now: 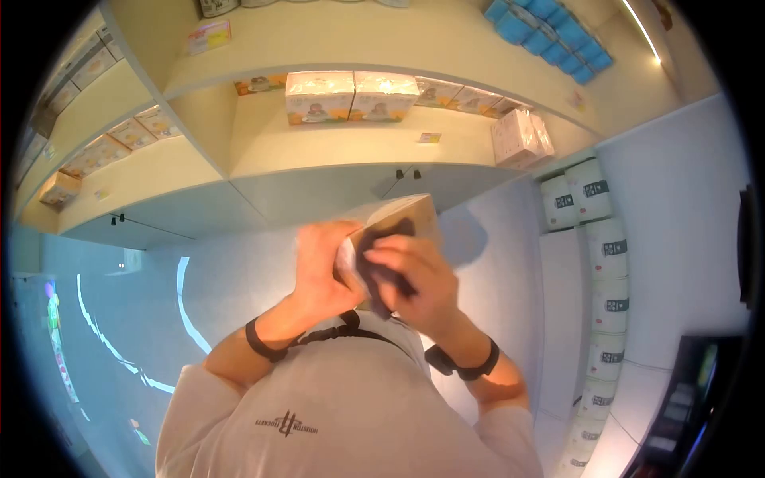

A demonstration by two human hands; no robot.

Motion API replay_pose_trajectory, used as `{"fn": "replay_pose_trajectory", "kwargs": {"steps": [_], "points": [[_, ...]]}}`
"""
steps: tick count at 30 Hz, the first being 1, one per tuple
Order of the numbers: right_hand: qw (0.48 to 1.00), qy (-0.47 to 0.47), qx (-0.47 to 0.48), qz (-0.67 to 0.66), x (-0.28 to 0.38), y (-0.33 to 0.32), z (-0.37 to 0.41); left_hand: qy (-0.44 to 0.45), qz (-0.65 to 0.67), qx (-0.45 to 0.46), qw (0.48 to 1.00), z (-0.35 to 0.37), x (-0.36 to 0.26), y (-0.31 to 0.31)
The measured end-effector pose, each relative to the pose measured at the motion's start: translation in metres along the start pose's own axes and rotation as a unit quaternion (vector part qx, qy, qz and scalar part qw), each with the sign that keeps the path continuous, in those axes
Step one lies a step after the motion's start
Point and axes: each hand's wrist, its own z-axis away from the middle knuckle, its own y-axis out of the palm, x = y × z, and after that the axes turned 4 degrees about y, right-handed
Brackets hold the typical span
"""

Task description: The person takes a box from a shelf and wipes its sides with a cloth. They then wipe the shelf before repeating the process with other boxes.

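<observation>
In front of my chest, my left hand (323,267) is closed on the near side of a pale, box-shaped pack (418,211). The pack is tilted, and its far end points toward the shelves. My right hand (418,279) presses a crumpled dark cloth (382,275) against the pack, with its fingers bent around the fabric. Some blur covers the right fingers. Most of the pack's printed face is hidden behind the cloth and both hands.
Ahead stand shelves (319,151) with wrapped tissue packs (319,95) and price tags. Blue rolled packs (550,32) sit on the upper shelf. Closed cabinet doors (303,195) are below. White packages (610,303) line the right side; a dark screen (677,406) is at lower right.
</observation>
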Motion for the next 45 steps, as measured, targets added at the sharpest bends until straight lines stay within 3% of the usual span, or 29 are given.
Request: {"fn": "replay_pose_trajectory", "kwargs": {"steps": [3,4,7,9,11,13,15,16,18,19,21,23,24,25,27,31,34,36,37,39,40,42,43,45], "points": [[1.0,0.01,-0.024,0.01,-0.016,0.014,-0.015,-0.022,0.025,0.004,0.999,0.003,0.014,-0.009],[0.995,0.061,-0.054,0.051,-0.033,0.016,-0.017,-0.002,0.02,0.01,1.0,0.0,0.016,-0.016],[0.99,0.085,-0.083,0.074,-0.035,0.019,-0.011,0.054,0.022,0.022,0.998,-0.009,0.027,-0.031],[0.999,0.041,-0.019,0.019,-0.008,0.026,-0.009,0.047,0.028,0.012,0.998,-0.008,0.029,-0.031],[0.998,0.051,-0.016,0.031,-0.021,0.026,-0.014,0.045,0.029,0.016,0.998,-0.007,0.038,-0.033],[0.987,0.12,-0.074,0.082,-0.045,0.022,-0.019,0.067,0.016,0.023,0.997,-0.011,0.041,-0.039],[0.979,0.136,-0.124,0.083,-0.049,0.016,-0.013,0.107,0.033,0.042,0.993,-0.013,0.046,-0.042],[0.971,0.193,-0.137,0.041,-0.05,0.012,-0.004,0.117,0.04,0.046,0.991,-0.011,0.049,-0.043],[0.947,0.273,-0.169,-0.014,-0.06,-0.001,0.021,0.135,0.035,0.057,0.989,-0.014,0.053,-0.047],[0.925,0.342,-0.142,-0.083,-0.069,-0.012,0.033,0.148,0.037,0.07,0.986,-0.016,0.054,-0.047],[0.838,0.462,0.051,-0.286,-0.076,-0.034,0.042,0.164,-0.003,0.061,0.985,-0.015,0.057,-0.043],[0.727,0.528,0.187,-0.397,-0.102,-0.029,0.067,0.232,-0.036,0.13,0.963,-0.017,0.056,-0.042],[0.722,0.554,0.147,-0.387,-0.096,-0.017,0.071,0.257,-0.047,0.154,0.953,-0.021,0.051,-0.038],[0.696,0.524,0.172,-0.46,-0.103,-0.012,0.069,0.263,-0.052,0.152,0.951,-0.024,0.045,-0.036],[0.632,0.553,0.094,-0.535,-0.104,-0.004,0.064,0.325,-0.091,0.162,0.927,-0.029,0.033,-0.03],[0.621,0.501,0.079,-0.597,-0.088,-0.002,0.044,0.395,-0.15,0.193,0.885,-0.043,0.019,-0.022],[0.619,0.487,0.117,-0.605,-0.099,-0.01,0.044,0.404,-0.175,0.2,0.875,-0.037,0.012,-0.011],[0.591,0.445,0.137,-0.659,-0.102,-0.015,0.042,0.407,-0.187,0.215,0.868,-0.035,0.0,-0.011],[0.591,0.442,0.14,-0.66,-0.102,-0.016,0.042,0.358,-0.232,0.272,0.863,-0.034,-0.014,-0.016],[0.664,0.396,0.1,-0.626,-0.101,-0.02,0.045,0.304,-0.279,0.325,0.851,-0.023,-0.026,-0.019],[0.663,0.395,0.104,-0.627,-0.112,-0.021,0.05,0.239,-0.197,0.303,0.901,-0.014,-0.026,-0.018],[0.61,0.457,0.092,-0.64,-0.139,-0.023,0.06,0.108,-0.071,0.216,0.968,-0.005,-0.026,-0.021],[0.61,0.456,0.097,-0.641,-0.146,-0.027,0.062,0.107,-0.075,0.214,0.968,-0.002,-0.027,-0.023],[0.607,0.427,0.106,-0.662,-0.154,-0.033,0.061,-0.113,0.045,-0.003,0.993,0.002,-0.032,-0.023]]}}
